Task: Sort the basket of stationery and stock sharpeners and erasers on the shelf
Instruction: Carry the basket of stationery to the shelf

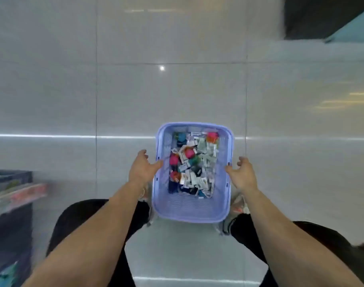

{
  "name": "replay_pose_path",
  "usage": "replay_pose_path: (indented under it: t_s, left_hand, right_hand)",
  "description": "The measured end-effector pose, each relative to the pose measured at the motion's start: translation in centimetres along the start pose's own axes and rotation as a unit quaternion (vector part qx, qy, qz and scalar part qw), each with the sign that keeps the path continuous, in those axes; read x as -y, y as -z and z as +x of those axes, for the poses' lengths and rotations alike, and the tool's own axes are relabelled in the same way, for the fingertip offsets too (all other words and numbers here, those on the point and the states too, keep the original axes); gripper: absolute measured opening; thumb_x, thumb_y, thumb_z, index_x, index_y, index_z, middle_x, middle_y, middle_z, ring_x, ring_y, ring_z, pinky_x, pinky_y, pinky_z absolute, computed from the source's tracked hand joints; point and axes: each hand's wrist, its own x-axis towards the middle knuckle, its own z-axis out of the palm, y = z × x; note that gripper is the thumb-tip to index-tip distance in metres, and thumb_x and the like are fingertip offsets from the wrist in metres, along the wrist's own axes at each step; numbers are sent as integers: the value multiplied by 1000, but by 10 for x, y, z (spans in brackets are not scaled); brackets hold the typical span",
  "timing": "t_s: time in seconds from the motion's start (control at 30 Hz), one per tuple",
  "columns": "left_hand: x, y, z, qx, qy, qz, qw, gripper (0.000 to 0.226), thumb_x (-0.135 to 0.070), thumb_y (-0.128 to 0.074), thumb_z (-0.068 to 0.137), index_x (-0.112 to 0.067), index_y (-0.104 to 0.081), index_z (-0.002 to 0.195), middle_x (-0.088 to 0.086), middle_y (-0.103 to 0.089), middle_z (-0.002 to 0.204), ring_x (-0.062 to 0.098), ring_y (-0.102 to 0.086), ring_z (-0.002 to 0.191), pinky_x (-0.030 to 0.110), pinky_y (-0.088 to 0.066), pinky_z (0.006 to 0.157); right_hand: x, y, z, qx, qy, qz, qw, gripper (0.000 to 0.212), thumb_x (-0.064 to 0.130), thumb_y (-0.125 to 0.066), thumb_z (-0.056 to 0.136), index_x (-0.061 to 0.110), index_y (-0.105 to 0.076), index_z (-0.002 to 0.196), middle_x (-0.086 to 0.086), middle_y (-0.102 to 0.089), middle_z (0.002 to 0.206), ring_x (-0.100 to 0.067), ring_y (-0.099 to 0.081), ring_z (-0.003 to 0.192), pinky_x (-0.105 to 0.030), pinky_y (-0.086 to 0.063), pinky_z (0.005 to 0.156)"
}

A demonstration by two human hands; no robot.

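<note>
A lilac plastic mesh basket (185, 210) stands on the tiled floor between my feet. It is filled with several small stationery items (194, 164): white packets, pink and red round pieces, a few dark and teal ones. My left hand (142, 167) is at the basket's left rim, thumb touching the rim, fingers loosely spread. My right hand (242, 172) is at the right rim, thumb near the edge, fingers loosely curled and holding nothing. The picture is blurred by motion.
A dark shelf unit (10, 204) with blurred coloured goods stands at the left edge. Glossy grey floor tiles (177, 90) stretch ahead. A dark fixture with a teal surface (346, 23) sits at the top right. My dark-trousered legs flank the basket.
</note>
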Motion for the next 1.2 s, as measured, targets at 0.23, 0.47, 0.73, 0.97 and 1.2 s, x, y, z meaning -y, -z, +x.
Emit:
replay_pose_path:
  t_s: [0.23, 0.47, 0.73, 0.97, 1.2]
  left_hand:
    - [39, -76, 47, -35, 22, -42, 998, 30, -32, -60, 99, -12, -50, 119, 9, -63, 103, 30, -61, 90, 33, -44, 71]
    - [25, -61, 38, -56, -16, -42, 997, 13, -23, -58, 101, -14, -57, 111, 6, -64, 91, 15, -55, 67, 26, -46, 55]
    - [-66, 56, -105, -57, -63, -78, 993, 5, -18, -60, 100, -16, -58, 105, 2, -64, 85, 18, -59, 69, 29, -50, 58]
    - [-199, 180, -290, -111, -109, -66, 986, 3, -17, -58, 100, -15, -56, 101, -2, -61, 78, 14, -54, 62, 19, -42, 47]
    - [-302, 242, -392, -205, -119, -82, 968, 14, -18, -63, 96, -6, -57, 94, 7, -61, 79, 21, -54, 63, 29, -39, 50]
  right_hand:
    - [-53, -63, 42, -3, 16, 97, 995, 33, 20, -58, 101, 11, -50, 132, -10, -61, 100, -28, -55, 83, -42, -47, 72]
    - [-47, -63, 25, -53, 24, 146, 988, 11, 20, -57, 102, 14, -54, 110, -11, -63, 80, -28, -57, 64, -38, -47, 59]
    - [43, 51, -110, -49, 74, 159, 983, 7, 19, -57, 102, 16, -55, 108, -6, -64, 80, -20, -57, 62, -30, -42, 53]
    - [155, 213, -261, -57, 153, 146, 976, 19, 24, -55, 103, 12, -56, 118, 4, -62, 78, -10, -58, 63, -13, -37, 48]
    - [254, 343, -335, -63, 249, 108, 960, 15, 23, -56, 102, 9, -53, 105, 2, -57, 75, -18, -55, 63, -22, -36, 48]
